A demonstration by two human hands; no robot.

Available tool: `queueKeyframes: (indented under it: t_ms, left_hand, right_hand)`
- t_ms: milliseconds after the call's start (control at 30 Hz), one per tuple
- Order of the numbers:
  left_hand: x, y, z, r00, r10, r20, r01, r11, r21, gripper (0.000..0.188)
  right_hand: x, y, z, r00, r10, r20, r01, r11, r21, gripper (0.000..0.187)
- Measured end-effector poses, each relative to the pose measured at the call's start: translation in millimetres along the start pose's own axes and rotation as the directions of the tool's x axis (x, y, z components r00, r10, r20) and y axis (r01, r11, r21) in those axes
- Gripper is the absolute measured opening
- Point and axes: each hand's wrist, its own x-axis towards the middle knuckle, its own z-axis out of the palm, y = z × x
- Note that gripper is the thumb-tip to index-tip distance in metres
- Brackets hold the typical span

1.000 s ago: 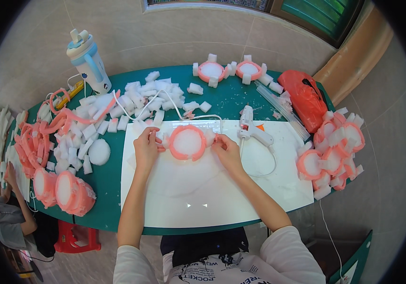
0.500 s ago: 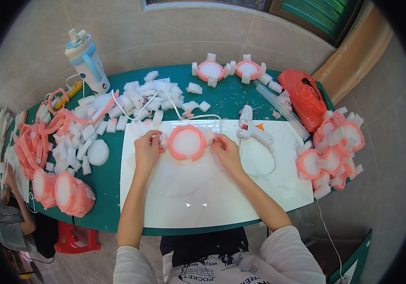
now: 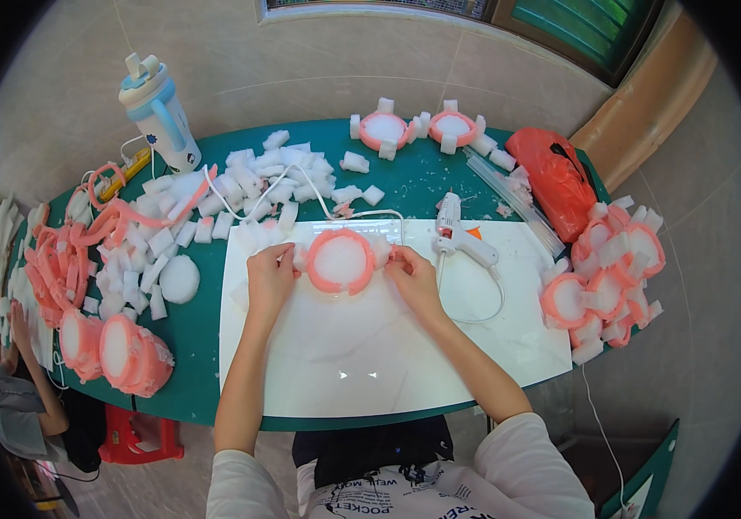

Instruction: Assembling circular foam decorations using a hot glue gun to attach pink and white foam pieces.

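Observation:
A white foam disc with a pink foam rim (image 3: 340,262) lies on the white board, with a small white foam block at its left side and another (image 3: 382,251) at its right. My left hand (image 3: 272,275) pinches the left block (image 3: 300,258) between thumb and fingers. On the opposite side, the fingertips of my right hand (image 3: 414,278) are closed on the right block. To the right of that hand, a white glue gun (image 3: 466,240) with an orange trigger rests on the board, its cord curling below it.
White foam pieces (image 3: 249,186) and pink foam strips (image 3: 59,259) are heaped at left, near stacked pink-rimmed discs (image 3: 134,355). A bottle (image 3: 163,117) stands behind. Finished-looking rings (image 3: 604,285), clear sticks (image 3: 517,199) and a red bag (image 3: 552,177) occupy the right. Another person's arm (image 3: 33,368) shows far left.
The fingers of my left hand have shifted slightly at the left block. The disc and my right hand look nearly unmoved. The other person's hand at far left has moved a little.

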Motion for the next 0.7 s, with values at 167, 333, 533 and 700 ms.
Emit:
queueKeyframes:
  t_ms: [167,333,533,700]
  left_hand:
    - [-0.5,0.6,0.9,1.000,-0.018,0.000,0.018,1.000,0.026,0.019]
    - [0.7,-0.3,1.0,0.996,0.056,-0.071,-0.060,0.996,-0.061,0.024]
    - [0.8,13.8,-10.7,0.976,-0.204,0.079,0.206,0.979,-0.010,0.041]
    - [0.5,12.4,-7.5,0.970,-0.225,0.088,0.232,0.969,-0.084,0.046]
  right_hand:
    - [-0.6,-0.8,-0.5,1.000,-0.006,-0.004,0.006,1.000,-0.016,0.031]
    - [-0.7,-1.2,0.3,1.000,-0.012,-0.001,0.012,1.000,-0.004,0.031]
    - [-2.1,-2.7,-3.3,0.998,-0.044,0.046,0.047,0.997,-0.067,0.022]
    - [-7.1,-10.6,-2.1,0.995,-0.101,0.020,0.102,0.988,-0.118,0.019]
